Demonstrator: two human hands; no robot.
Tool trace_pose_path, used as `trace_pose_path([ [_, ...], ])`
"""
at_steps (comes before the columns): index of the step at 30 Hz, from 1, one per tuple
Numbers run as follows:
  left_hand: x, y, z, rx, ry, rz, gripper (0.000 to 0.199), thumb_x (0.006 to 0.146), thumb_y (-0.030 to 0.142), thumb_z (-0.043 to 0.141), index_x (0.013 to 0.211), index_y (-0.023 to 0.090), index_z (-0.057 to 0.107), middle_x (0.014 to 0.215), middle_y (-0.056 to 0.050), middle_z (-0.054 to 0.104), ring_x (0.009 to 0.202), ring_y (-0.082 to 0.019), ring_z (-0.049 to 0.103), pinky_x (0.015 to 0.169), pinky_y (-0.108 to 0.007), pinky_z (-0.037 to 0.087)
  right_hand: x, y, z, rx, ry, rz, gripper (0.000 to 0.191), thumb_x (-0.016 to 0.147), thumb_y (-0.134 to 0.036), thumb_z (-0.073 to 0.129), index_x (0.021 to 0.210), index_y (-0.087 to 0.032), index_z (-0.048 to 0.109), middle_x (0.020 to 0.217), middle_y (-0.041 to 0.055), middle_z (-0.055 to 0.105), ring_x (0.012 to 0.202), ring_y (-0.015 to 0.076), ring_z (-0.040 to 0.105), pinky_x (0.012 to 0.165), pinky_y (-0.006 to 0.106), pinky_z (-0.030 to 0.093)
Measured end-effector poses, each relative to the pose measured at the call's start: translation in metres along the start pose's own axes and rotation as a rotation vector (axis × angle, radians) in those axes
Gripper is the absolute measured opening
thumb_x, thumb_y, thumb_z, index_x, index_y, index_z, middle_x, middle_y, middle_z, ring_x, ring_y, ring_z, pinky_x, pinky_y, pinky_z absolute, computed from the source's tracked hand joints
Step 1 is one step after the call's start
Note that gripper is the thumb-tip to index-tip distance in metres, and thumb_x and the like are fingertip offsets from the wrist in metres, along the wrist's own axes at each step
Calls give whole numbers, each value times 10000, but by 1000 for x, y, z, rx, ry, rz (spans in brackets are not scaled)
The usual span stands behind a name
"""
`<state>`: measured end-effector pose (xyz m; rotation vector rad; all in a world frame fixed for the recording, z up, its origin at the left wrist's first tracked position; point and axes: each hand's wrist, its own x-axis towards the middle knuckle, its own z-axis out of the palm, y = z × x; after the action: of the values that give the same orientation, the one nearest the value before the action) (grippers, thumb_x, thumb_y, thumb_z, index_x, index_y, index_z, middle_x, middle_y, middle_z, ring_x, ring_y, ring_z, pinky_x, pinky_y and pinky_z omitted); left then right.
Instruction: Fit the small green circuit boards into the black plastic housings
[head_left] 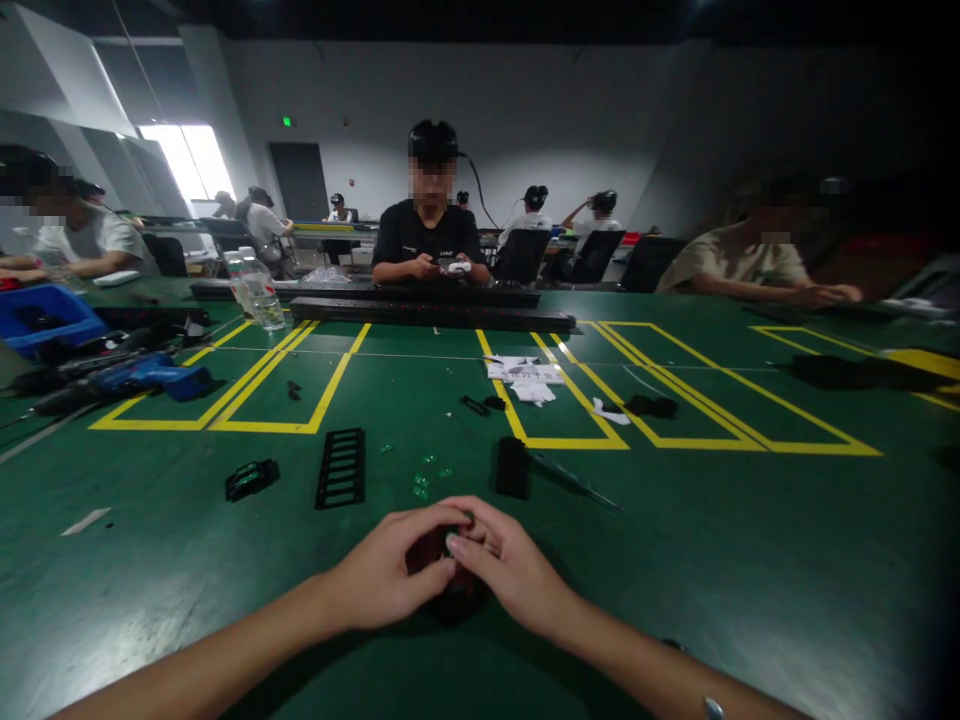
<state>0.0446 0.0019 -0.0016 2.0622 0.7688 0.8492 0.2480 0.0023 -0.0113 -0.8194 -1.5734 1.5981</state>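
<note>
Head view: green table, whose smooth top would probably let small parts skid if nudged. Slotted frame and black block lie just beyond the hands; a forward sweep of the knuckles could shift either one. Screwdriver, its handle end beside the block, might roll if bumped. Dark part sits low between the two hands, mostly hidden by them; uneven thumb pressure could make it slip or spring out. Green pieces, loose between frame and block, seem the easiest to scatter or lose.

Left hand: half-curled, fingers arched over the part, thumb bent in against it, with a gap between thumb and index finger. Right hand: more tightly folded, thumb reaching toward the left hand, grasping the part's other side. Whether the part touches the table cannot be told.
</note>
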Motion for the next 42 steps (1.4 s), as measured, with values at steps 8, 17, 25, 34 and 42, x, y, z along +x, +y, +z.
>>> trace_pose_path([
  [8, 0, 5, 2, 18, -5, 48, 419, 912, 177, 599, 1328, 214, 567, 1217, -62, 698, 1047, -184, 689, 931, -285, 511, -1, -3, 3, -42, 12, -18, 359, 938, -340, 654, 1243, -166, 578, 804, 0, 623, 661, 117, 589, 578, 223, 462],
  [17, -1, 3, 0, 45, -28, 50, 427, 911, 182, 595, 1336, 208, 559, 1206, -72, 698, 1029, -196, 692, 917, -296, 509, 0, -3, 3, -44, -3, 5, 357, 946, -315, 643, 1269, -181, 577, 894, 21, 654, 702, 117, 596, 597, 219, 476],
  [25, -1, -1, -2, -65, -18, 17, 400, 939, 269, 604, 1329, 184, 566, 1233, -107, 676, 1050, -220, 668, 916, -332, 508, -1, -3, 2, -20, 1, -27, 390, 954, -350, 639, 1299, -192, 553, 894, 25, 663, 740, 133, 617, 635, 236, 482],
  [34, 4, -8, -4, -408, -9, -144, 369, 942, 307, 635, 1288, 186, 592, 1233, -117, 655, 1063, -230, 647, 904, -337, 490, 1, 1, 2, 33, -1, -54, 402, 938, -323, 655, 1297, -194, 529, 887, 19, 631, 766, 139, 615, 662, 256, 501],
  [42, 4, -5, -4, -460, 23, -149, 283, 960, 312, 606, 1201, 163, 599, 929, -38, 654, 767, -125, 596, 686, -227, 453, 1, -1, 4, 63, -19, -51, 421, 892, -267, 696, 1277, -185, 548, 861, 9, 616, 768, 138, 608, 638, 252, 512],
])
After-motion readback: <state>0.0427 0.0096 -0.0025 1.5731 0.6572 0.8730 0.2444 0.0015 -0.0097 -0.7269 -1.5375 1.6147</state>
